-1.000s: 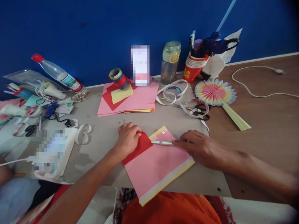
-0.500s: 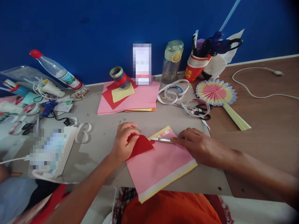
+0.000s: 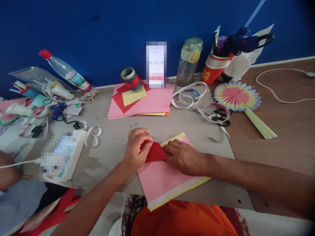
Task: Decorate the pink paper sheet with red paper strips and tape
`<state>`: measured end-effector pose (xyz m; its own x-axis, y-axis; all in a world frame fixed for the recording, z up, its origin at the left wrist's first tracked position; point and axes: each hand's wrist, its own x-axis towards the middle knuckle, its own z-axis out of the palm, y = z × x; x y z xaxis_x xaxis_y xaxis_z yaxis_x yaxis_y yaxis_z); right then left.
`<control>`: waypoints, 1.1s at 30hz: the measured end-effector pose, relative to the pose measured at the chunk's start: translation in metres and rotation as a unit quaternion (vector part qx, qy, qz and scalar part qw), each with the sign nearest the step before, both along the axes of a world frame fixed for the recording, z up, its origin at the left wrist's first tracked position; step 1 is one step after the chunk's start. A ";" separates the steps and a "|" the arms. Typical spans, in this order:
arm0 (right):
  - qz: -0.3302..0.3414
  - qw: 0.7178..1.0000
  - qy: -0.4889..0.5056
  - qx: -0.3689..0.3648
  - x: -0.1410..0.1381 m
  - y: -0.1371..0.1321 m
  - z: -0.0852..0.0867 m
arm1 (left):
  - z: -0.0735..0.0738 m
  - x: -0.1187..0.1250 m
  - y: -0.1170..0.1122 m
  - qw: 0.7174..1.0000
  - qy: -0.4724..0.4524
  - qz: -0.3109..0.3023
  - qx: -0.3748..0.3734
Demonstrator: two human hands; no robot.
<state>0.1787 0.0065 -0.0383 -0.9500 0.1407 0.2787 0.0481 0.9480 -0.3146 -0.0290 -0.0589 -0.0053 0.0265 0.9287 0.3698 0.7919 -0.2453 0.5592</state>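
Observation:
My left hand is closed on the left part of a folded piece of red paper, its thumb and fingers pinching the upper edge. My right hand lies at the right edge of that red paper, palm down with its fingers curled. The utility knife it gripped a moment ago is now out of sight, behind the hand or in the fold. Beneath both hands are stacked sheets, a pink sheet on top with white and yellow edges showing, reaching past the table's front edge.
Behind lie pink sheets with a tape roll stack. Rightward are scissors, tape rings, a paper fan, a drinking bottle and a red cup. A power strip and a person's arm are at left.
My right hand has moved left to the red paper's edge, and the knife has gone from sight. My left hand keeps its pinch. The whole view has shifted slightly.

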 end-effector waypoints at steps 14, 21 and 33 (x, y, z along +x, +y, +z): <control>0.058 0.998 -0.009 -0.024 -0.006 0.005 -0.002 | -0.018 -0.042 -0.061 0.978 0.175 -0.092 -0.063; 0.100 0.995 -0.013 -0.010 -0.008 0.009 0.002 | -0.026 -0.066 -0.074 0.947 0.227 -0.162 -0.161; 0.102 0.994 -0.011 -0.024 -0.002 0.007 0.002 | -0.029 -0.067 -0.073 0.950 0.220 -0.162 -0.149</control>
